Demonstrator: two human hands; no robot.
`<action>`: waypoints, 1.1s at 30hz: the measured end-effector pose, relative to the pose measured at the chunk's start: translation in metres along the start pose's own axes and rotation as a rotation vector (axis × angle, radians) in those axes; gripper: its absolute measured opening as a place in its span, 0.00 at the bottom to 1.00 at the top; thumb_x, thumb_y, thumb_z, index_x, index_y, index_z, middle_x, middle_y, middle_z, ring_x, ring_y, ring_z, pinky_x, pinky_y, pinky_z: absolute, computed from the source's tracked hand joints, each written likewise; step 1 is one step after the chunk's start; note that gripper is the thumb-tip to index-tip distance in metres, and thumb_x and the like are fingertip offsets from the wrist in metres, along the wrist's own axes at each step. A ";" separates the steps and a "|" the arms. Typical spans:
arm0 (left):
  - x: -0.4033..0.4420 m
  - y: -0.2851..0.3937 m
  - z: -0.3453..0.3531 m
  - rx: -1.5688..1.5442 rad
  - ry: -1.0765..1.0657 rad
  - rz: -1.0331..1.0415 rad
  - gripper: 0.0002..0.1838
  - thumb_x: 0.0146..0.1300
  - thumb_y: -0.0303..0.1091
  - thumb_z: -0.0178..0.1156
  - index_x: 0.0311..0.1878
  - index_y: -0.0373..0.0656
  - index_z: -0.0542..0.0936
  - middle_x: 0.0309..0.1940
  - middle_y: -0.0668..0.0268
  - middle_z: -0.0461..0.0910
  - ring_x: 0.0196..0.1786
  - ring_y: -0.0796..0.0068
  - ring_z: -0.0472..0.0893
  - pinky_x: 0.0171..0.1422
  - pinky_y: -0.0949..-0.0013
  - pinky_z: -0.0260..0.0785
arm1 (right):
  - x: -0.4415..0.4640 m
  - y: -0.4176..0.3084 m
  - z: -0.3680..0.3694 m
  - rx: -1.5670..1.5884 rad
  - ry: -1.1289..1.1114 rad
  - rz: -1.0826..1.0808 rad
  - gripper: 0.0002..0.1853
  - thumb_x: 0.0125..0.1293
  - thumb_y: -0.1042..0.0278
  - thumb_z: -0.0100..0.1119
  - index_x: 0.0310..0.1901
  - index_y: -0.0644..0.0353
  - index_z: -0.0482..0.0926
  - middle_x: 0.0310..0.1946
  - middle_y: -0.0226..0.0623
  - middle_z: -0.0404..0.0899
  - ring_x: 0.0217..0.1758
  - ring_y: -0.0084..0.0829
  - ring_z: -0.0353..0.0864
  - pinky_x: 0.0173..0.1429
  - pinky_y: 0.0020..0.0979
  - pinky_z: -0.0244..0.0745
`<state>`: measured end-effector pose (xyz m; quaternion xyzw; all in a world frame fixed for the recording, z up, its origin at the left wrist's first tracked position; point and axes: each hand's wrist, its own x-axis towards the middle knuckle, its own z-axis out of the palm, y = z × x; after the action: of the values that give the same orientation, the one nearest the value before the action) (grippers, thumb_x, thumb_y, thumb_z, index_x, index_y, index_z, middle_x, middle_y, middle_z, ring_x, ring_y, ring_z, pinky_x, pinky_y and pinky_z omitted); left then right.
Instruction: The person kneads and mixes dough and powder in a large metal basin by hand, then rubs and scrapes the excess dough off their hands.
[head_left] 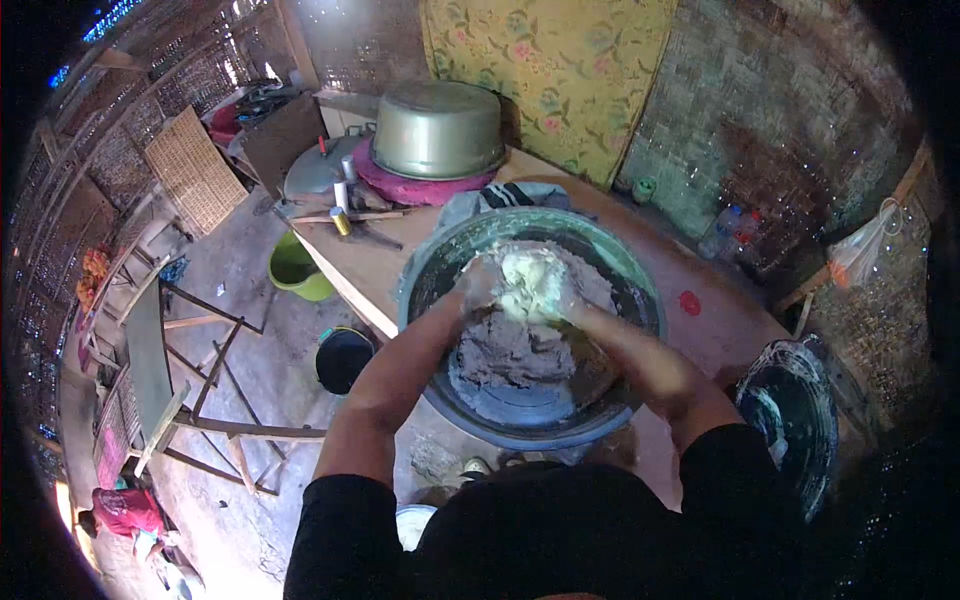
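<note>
Standing at the near edge of the counter [725, 300], spanning the near rim of the wide basin [541, 440] with both forearms. Seeing the basin overlapping that near edge from this angle; not seeing its base.

Inside, crossing the grey-brown mass [510, 350] first: filling the basin's middle, lying nearer the body than the paler stuff.

Now getting to the key relation: holding the pale lump [533, 280] between two hands, toward the basin's far side, on top of the grey-brown mass. Touching its left flank with the left hand [482, 283], its lower right flank with the right hand [573, 303]. Lying inward of the fingers both ways: rightward from the left, leftward from the right. Not favouring either hand for nearness; making contact with both. Not showing a clear long axis; looking roughly round, uneven on top.

Not managing to tell curled from spread fingers on either hand: losing them in the coating and the lump.

Past the far rim, spotting a striped cloth [500, 198], then an upturned metal pot [438, 125] resting on a pink disc [400, 188] toward the counter's far-left corner. Ending at a floral sheet [555, 85] hanging behind the far edge.
</note>
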<state>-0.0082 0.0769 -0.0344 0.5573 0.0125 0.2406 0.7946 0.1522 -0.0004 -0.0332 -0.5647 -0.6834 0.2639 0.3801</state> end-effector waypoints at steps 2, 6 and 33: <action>0.005 0.007 -0.001 0.337 -0.022 -0.041 0.19 0.63 0.34 0.49 0.57 0.38 0.69 0.53 0.59 0.73 0.50 0.67 0.74 0.57 0.66 0.65 | -0.005 0.003 -0.002 1.046 -0.093 0.246 0.16 0.67 0.61 0.42 0.47 0.58 0.76 0.42 0.36 0.77 0.43 0.29 0.74 0.51 0.32 0.70; -0.001 0.006 -0.014 1.442 -0.076 -0.268 0.17 0.65 0.35 0.45 0.53 0.38 0.70 0.50 0.59 0.75 0.44 0.67 0.75 0.47 0.64 0.68 | -0.035 -0.032 -0.032 0.972 -0.244 0.375 0.16 0.67 0.59 0.42 0.47 0.59 0.75 0.42 0.37 0.77 0.43 0.31 0.74 0.52 0.33 0.70; -0.008 0.035 -0.054 0.911 0.057 0.022 0.24 0.61 0.42 0.57 0.56 0.38 0.70 0.50 0.60 0.75 0.52 0.71 0.72 0.59 0.67 0.62 | -0.102 -0.040 0.058 0.166 -1.119 0.207 0.12 0.64 0.65 0.44 0.42 0.59 0.76 0.40 0.38 0.76 0.40 0.32 0.75 0.49 0.33 0.69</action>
<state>-0.0431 0.1304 -0.0255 0.8433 0.1328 0.2343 0.4651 0.0892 -0.1045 -0.0570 -0.3712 -0.6988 0.6110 -0.0240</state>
